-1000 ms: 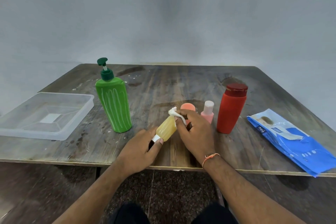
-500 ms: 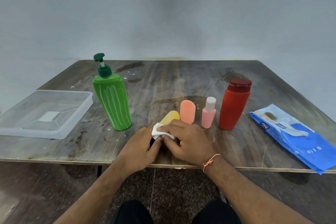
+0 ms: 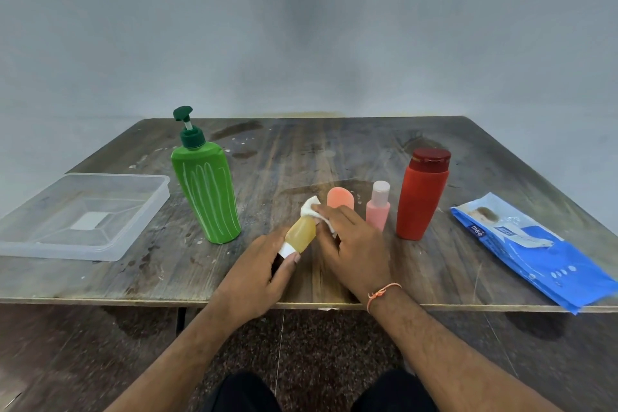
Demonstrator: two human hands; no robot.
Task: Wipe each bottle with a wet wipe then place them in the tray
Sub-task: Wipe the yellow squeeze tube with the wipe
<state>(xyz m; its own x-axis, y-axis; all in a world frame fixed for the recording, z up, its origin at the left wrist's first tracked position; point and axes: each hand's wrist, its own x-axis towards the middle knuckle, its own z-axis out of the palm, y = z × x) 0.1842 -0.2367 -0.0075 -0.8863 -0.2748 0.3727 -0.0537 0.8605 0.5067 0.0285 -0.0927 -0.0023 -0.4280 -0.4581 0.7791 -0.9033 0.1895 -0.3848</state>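
Our left hand [image 3: 257, 273] grips the yellow bottle [image 3: 301, 233] steady just right of the green pump bottle [image 3: 205, 192], so our right hand [image 3: 351, 244] can pinch the wet wipe [image 3: 316, 212] against it.

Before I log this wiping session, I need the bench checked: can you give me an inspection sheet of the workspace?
Surface: wooden table, stained and scuffed.
Job's things: yellow bottle held tilted; wipe at its far end; green pump bottle, orange bottle, pink bottle, red bottle upright; tray holds no bottles.
Clutter: wipes pack.
Grippers: left hand grips the bottle; right hand pinches the wipe.
Cables: nothing seen.
Surroundings: plain wall.
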